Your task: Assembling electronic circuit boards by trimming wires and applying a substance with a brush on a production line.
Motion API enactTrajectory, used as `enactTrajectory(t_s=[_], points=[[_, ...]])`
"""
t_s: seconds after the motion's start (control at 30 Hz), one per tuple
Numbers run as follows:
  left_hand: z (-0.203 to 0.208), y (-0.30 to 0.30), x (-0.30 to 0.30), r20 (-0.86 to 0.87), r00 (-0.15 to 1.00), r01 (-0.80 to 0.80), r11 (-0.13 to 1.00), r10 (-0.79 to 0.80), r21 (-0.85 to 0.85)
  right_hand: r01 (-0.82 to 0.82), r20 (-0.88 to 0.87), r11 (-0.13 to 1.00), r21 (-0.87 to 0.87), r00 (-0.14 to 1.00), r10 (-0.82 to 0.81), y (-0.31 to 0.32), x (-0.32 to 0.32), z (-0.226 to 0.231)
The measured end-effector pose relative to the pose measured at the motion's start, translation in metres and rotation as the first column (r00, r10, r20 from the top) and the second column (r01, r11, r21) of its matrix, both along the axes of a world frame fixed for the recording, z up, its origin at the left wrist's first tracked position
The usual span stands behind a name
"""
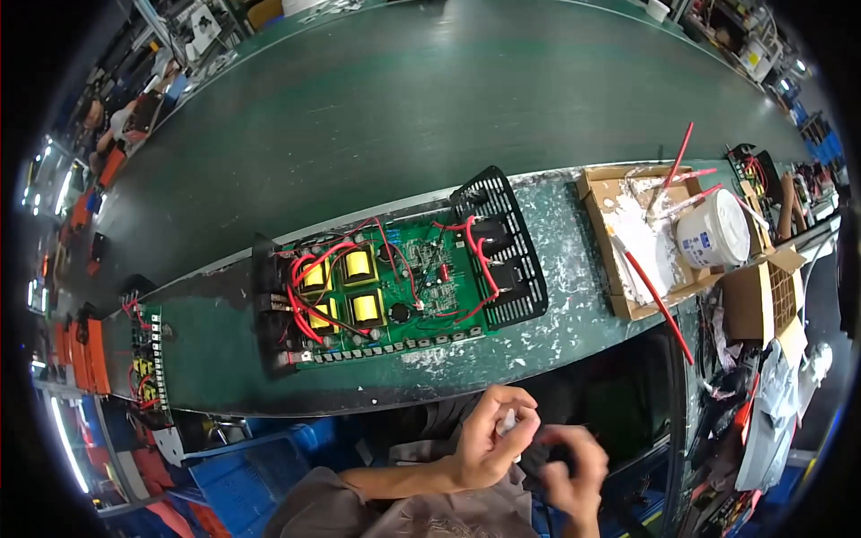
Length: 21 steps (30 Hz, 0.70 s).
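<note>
My left hand is closed in front of my body, just off the bench's near edge. Between its thumb and fingers shows a small white piece, too covered to name. Close beside it, my right hand has curled fingers smeared by motion; whether it holds anything cannot be made out. Beyond both hands, a green circuit board lies on the bench, with yellow-wrapped transformers, red wires and a row of small parts along its near edge. A black slotted end panel stands at its right end.
To the right, a cardboard tray smeared with white paste holds a white tub and red-handled brushes. A divided carton is beside it. A green conveyor belt runs behind the bench. Another board lies far left.
</note>
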<state>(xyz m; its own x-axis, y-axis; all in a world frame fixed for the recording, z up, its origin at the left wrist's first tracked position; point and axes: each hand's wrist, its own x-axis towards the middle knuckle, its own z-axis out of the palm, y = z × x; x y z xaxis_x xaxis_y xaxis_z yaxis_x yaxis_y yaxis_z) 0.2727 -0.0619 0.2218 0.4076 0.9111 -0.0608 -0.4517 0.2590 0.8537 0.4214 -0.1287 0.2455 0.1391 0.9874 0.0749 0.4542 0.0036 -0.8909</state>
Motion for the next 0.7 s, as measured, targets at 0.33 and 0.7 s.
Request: enactTrajectory(t_s=[0.33, 0.7], points=[[0.005, 0.022, -0.032, 0.171, 0.892, -0.448, 0.865, 0.418, 0.224, -0.453, -0.157, 0.888, -0.081, 0.885, 0.437, 0.065, -0.055, -0.006], [-0.026, 0.047, -0.081, -0.201, 0.804, -0.406, 0.764, 0.559, 0.502, -0.532, -0.642, 0.804, -0.267, 0.72, 0.263, 0.138, -0.029, 0.013]])
